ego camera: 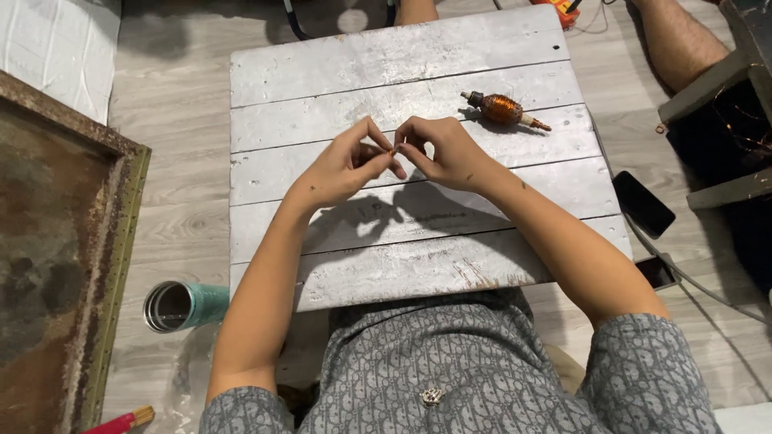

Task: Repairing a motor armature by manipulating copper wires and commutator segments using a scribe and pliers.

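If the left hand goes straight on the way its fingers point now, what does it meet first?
The left hand points to the right, so it would meet the right hand almost at once; their fingertips already seem to touch over the table. Whether something small is pinched between them is unclear.

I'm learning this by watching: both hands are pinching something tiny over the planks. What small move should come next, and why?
Probably keep both hands low over the grey plank table. The left hand and right hand meet fingertip to fingertip on a tiny piece, too small to identify, which could drop. The copper-wound armature lies untouched nearby.

Wound armature [504, 109] lies on table [386, 56], right of hands.
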